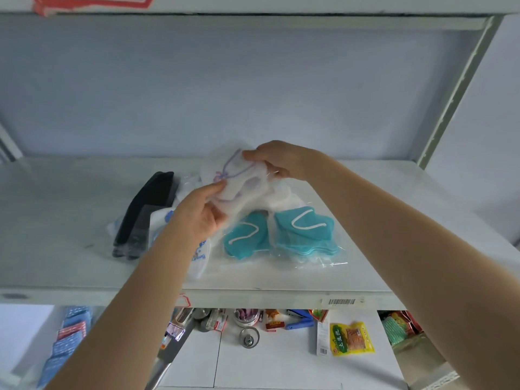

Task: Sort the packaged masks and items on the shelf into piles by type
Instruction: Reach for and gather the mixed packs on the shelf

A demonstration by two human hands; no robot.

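Observation:
Both hands hold one clear packet of white masks with purple ear loops (242, 181) above the white shelf (365, 249). My left hand (199, 215) grips its near left end. My right hand (275, 161) pinches its far right end. Below the packet lie two clear packets of teal masks (304, 229) side by side. A black packaged mask (143, 215) lies to the left, partly on white packets with blue print (160, 220), which my left forearm partly hides. More white packets (284, 201) lie under the lifted one.
A metal upright (455, 88) stands at the shelf's right. The lower shelf (267, 361) holds a yellow snack packet (351, 339), small tins, red and blue items, and blue packets (70, 342) at the left.

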